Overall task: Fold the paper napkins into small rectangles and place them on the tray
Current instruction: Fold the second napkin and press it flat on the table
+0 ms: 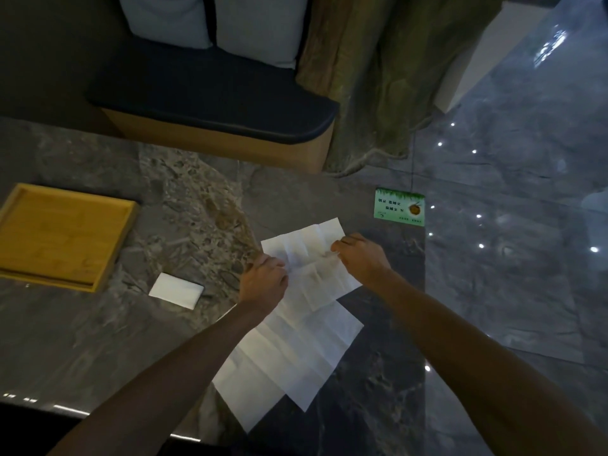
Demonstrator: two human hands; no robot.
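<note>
A creased white napkin (307, 250) lies unfolded on the dark stone table (82, 340). My left hand (263, 281) pinches its left edge and my right hand (358, 255) pinches its right edge. Beneath it, nearer to me, two more unfolded napkins (296, 353) lie overlapping. One napkin folded into a small rectangle (176, 290) sits on the table left of my left hand. The wooden tray (112, 248) stands at the far left with nothing in it.
A green card (399, 207) lies at the table's far right corner. Behind the table is a bench with a dark cushion (210, 97) and pale pillows. The table's right edge drops to a glossy tiled floor (510, 225).
</note>
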